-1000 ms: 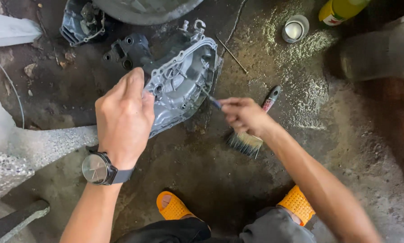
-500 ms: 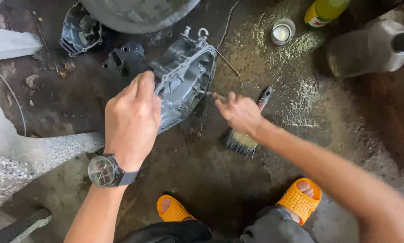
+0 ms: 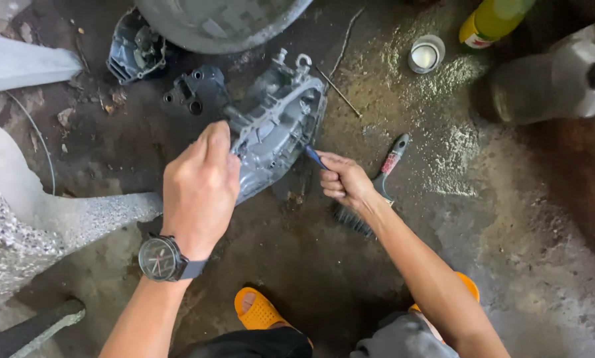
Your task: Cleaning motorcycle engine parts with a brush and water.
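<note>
left hand (image 3: 201,192) is clamped on the lower edge of the grey engine cover (image 3: 277,126), propped tilted on the wet floor (image 3: 483,219), long axis running lower-left to upper-right, hollow side facing right. right hand (image 3: 346,182) is closed round a thin blue-handled tool (image 3: 315,157) poking up-left at the cover's rim. paintbrush (image 3: 377,192) lies just beside it.

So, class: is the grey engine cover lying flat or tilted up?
Tilted up: the left hand props the grey engine cover on edge, its hollow inside facing the right hand.
</note>
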